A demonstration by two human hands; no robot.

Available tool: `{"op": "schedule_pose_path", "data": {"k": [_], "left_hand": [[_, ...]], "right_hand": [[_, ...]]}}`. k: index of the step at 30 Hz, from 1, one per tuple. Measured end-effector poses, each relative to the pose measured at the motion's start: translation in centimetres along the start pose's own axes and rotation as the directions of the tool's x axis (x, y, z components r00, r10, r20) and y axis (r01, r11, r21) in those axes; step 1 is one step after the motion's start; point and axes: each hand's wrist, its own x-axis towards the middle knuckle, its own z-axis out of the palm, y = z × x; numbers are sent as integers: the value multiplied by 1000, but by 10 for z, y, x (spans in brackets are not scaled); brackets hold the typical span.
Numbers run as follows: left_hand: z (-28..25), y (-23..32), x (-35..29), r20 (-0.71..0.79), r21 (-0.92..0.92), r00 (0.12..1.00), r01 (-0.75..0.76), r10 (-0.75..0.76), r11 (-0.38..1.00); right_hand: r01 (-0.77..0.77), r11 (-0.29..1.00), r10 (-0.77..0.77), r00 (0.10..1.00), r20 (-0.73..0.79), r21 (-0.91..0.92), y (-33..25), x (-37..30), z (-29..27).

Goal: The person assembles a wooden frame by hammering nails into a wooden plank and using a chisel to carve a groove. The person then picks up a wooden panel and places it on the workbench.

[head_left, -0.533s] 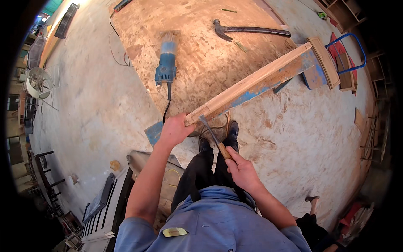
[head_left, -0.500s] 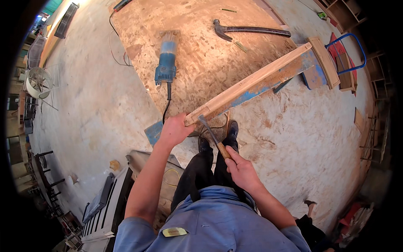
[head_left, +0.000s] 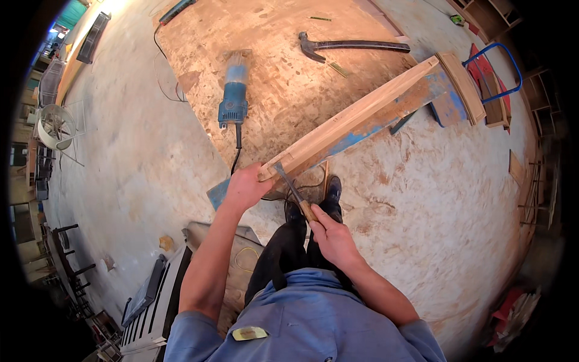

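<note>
My left hand [head_left: 246,188] grips the near left end of a long wooden strip [head_left: 356,117], which slants away to the right along the bench edge. In my right hand [head_left: 330,234] is a chisel [head_left: 295,190], held by its wooden handle. The chisel's blade tip rests at the side of the strip, close beside my left fingers; whether it cuts in is too small to tell. Under the strip runs a bench edge with worn blue paint [head_left: 362,137]. My left fingertips are partly hidden behind the wood.
On the plywood top [head_left: 271,96] lie a blue power tool [head_left: 234,99] with a cord and a claw hammer [head_left: 353,46]. Boards and a blue-handled cart [head_left: 512,66] stand at right. A slatted grey piece [head_left: 151,308] is at lower left, a round fan [head_left: 55,127] further off.
My right hand has moved left and slightly down, bringing the chisel's tip nearer my left hand. The bench, strip and tools appear shifted slightly left in the view.
</note>
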Motion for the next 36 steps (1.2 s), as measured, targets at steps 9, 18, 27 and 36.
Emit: {"op": "schedule_pose_path", "data": {"k": [9, 18, 27, 36], "left_hand": [[5, 1, -3, -8, 16, 1000, -18, 18, 1000], [2, 5, -5, 0, -3, 1000, -6, 6, 1000], [-1, 2, -1, 7, -15, 1000, 0, 0, 1000], [-1, -5, -9, -134, 26, 986, -95, 98, 995]], "right_hand": [[-52, 999, 52, 999, 11, 13, 2, -12, -28], [-121, 988, 126, 991, 42, -90, -14, -12, -33], [-9, 979, 6, 1000, 13, 203, 8, -10, -14], [44, 857, 103, 961, -256, 513, 29, -13, -70]]}}
